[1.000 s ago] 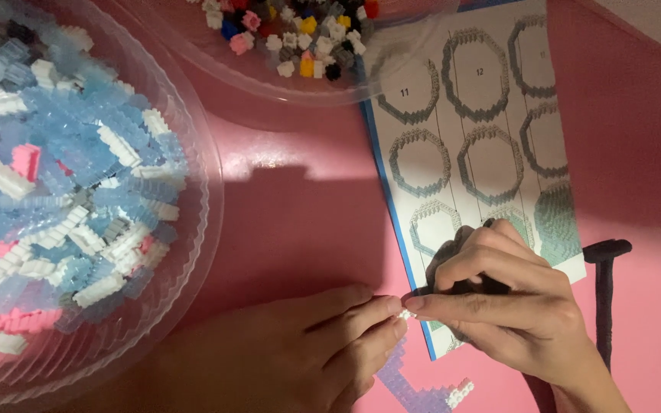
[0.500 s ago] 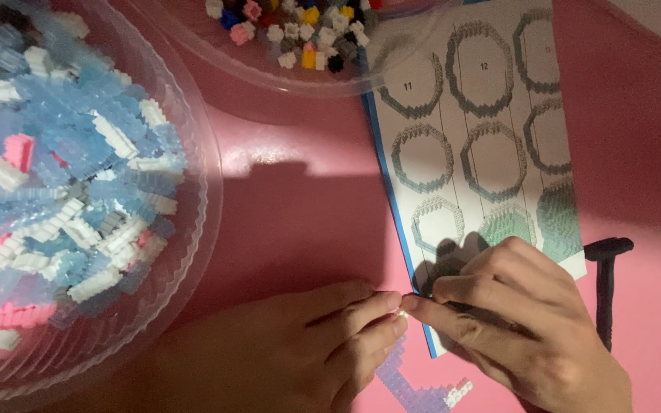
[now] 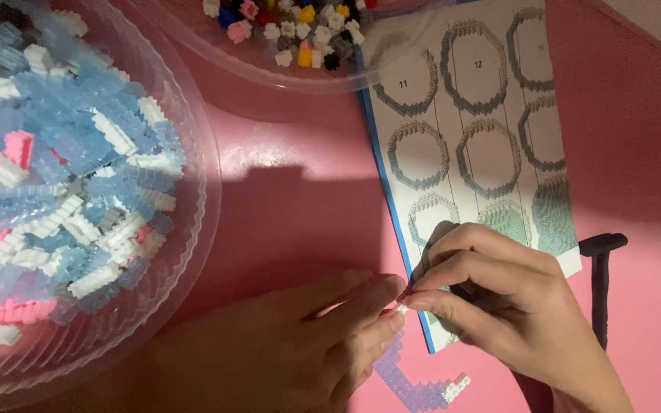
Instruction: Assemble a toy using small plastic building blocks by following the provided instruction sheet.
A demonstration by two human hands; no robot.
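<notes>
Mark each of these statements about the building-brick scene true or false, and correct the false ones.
1. Both hands meet at a tiny white brick. True: the left hand and right hand pinch together there.
2. The big clear bowl on the left holds mostly red bricks. False: they are mostly pale blue and white, with a few pink.
3. The instruction sheet shows ring-shaped building steps. True.
4. The table surface is green. False: it is pink.
5. A black tool lies right of the right hand. True.
6. The second bowl at the top is empty. False: it holds mixed coloured bricks.
</notes>
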